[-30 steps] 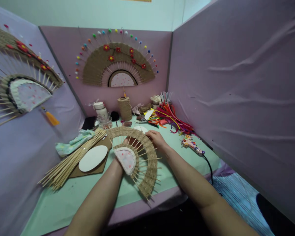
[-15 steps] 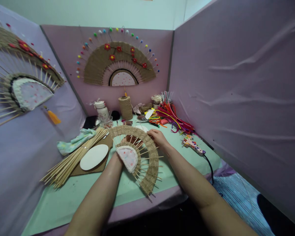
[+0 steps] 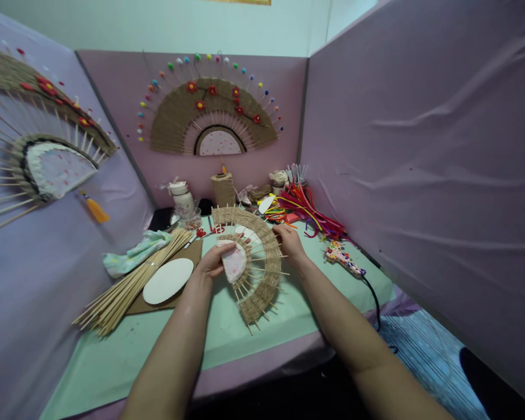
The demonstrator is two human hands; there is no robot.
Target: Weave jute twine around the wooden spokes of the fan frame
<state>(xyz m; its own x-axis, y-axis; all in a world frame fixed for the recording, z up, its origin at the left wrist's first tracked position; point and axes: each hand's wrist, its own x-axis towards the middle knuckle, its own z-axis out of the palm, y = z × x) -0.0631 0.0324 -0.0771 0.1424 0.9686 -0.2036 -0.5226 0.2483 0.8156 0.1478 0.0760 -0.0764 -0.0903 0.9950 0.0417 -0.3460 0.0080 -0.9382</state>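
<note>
The person's two hands are staying apart at opposite sides of a woven fan; the left hand is gripping its inner part, the thumb lying over the pale spotted half-round panel and fingers showing behind it; the right hand is bending its fingers at the outer rim, though whether they are closing on the rim or on a strand I cannot tell. The fan is leaning at a tilt over the front middle of the worktop, its stick ends pointing outward past the woven band.

Just beyond the fan, small red pieces are lying on the worktop; to the left, a white oval and a bundle of thin sticks are resting on brown cardboard, the stick ends reaching the left edge; a pale patterned cloth is lying beside the bundle.

Toward the back edge, a white bottle is standing near the left corner and a twine spool near the middle; coloured strips are spreading from the back right corner; a patterned glue gun is lying near the right edge; a larger decorated fan is hanging on the panel behind.
</note>
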